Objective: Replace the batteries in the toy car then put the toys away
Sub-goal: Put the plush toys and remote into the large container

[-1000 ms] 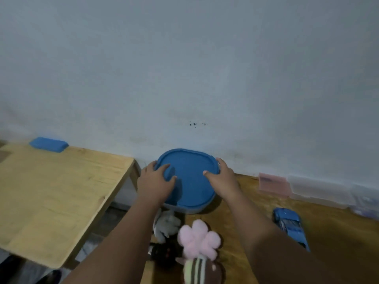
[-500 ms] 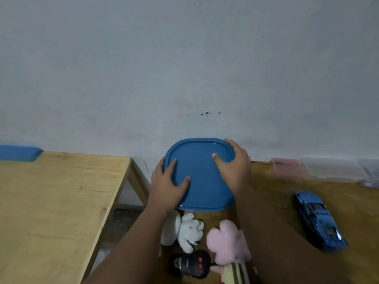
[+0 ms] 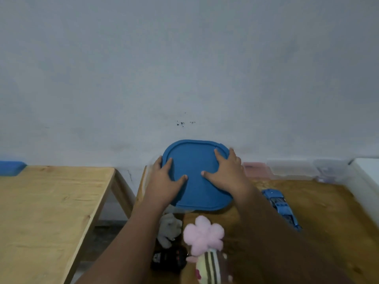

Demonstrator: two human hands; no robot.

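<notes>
A blue lid (image 3: 196,181) covers a container at the back of the darker wooden table (image 3: 320,212), close to the wall. My left hand (image 3: 166,181) lies on the lid's left edge with its fingers spread. On the lid's right side my right hand (image 3: 225,173) presses flat, fingers straight. The blue toy car (image 3: 281,208) sits on the table to the right of my right forearm. Near the front edge lie a white plush (image 3: 169,228), a pink flower plush (image 3: 203,234) with a striped body, and a black remote (image 3: 168,259).
A lighter wooden table (image 3: 47,212) stands to the left across a narrow gap, with a blue object (image 3: 11,168) at its back edge. Translucent boxes (image 3: 291,170) line the wall at the right. A white surface (image 3: 367,169) shows at the far right.
The view has shifted and both hands have slid a little over the lid: the left to its left edge, the right flatter on the right side. The lid stays on the container.
</notes>
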